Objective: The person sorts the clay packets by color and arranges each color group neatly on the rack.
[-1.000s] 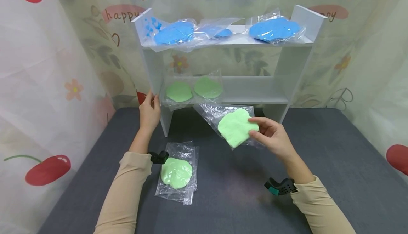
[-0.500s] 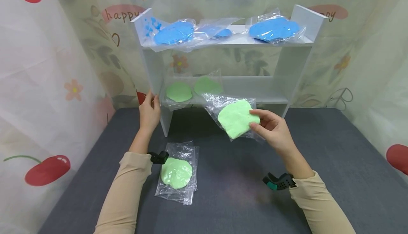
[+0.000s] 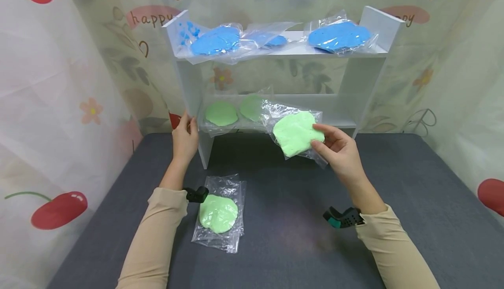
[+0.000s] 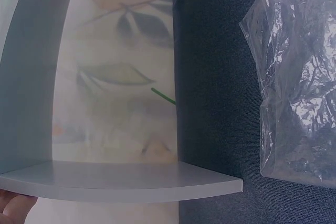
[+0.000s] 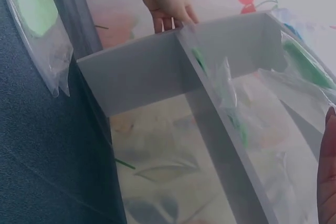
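Observation:
My right hand (image 3: 340, 151) pinches the right edge of a clear plastic bag with a flattened light green clay piece (image 3: 295, 134) in it, tilted in front of the white shelf's middle board (image 3: 311, 112). Its far end overlaps one of two bagged green pieces (image 3: 221, 113) on that board. In the right wrist view, fingers (image 5: 328, 174) show at the right edge. My left hand (image 3: 185, 142) holds the front edge of the shelf's left side panel (image 3: 189, 88); in the left wrist view only its fingertips (image 4: 16, 205) show beside the panel.
Blue bagged pieces (image 3: 340, 36) lie on the shelf's top board, with small blue bits at its left end. Another bagged green piece (image 3: 218, 213) lies on the dark grey tabletop (image 3: 283, 254) beside my left forearm. Patterned cloth (image 3: 59, 105) surrounds the table.
My right hand has raised the bagged green clay piece toward the middle board and slightly right; the bag now covers part of the piece behind it. My left hand has stayed on the panel.

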Motion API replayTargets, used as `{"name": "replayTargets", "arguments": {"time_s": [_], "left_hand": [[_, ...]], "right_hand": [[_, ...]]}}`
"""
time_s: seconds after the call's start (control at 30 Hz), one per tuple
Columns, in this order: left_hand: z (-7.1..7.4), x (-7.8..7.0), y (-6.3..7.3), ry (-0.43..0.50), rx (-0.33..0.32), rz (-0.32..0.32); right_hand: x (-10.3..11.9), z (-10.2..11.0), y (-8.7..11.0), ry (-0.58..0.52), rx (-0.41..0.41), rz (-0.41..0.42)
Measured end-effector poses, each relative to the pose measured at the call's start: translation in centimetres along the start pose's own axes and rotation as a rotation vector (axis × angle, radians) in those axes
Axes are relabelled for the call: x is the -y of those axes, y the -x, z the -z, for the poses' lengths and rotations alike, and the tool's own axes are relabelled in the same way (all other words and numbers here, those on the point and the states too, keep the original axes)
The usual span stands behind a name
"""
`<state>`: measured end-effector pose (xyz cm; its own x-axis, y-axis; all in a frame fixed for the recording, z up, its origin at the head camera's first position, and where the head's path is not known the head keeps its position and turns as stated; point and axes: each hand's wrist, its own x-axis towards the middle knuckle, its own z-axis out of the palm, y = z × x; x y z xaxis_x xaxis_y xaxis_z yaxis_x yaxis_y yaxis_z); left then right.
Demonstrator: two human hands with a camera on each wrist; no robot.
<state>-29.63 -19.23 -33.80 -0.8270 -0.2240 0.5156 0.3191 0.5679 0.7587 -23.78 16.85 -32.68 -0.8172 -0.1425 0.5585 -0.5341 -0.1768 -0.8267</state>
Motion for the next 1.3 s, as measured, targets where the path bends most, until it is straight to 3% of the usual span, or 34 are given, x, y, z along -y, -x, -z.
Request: {"name": "replayTargets", "arguments": {"time_s": [0.8, 1.3], "left_hand": [[0.0, 0.2, 0.0, -0.004, 0.013, 0.006], [-0.1, 0.1, 0.0, -0.007, -0.023, -0.012]], "right_hand": [[-0.2, -0.4, -1.7, -0.005, -0.104, -0.04], [-0.4, -0.6, -2.5, 0.004, -0.173, -0.072]]}}
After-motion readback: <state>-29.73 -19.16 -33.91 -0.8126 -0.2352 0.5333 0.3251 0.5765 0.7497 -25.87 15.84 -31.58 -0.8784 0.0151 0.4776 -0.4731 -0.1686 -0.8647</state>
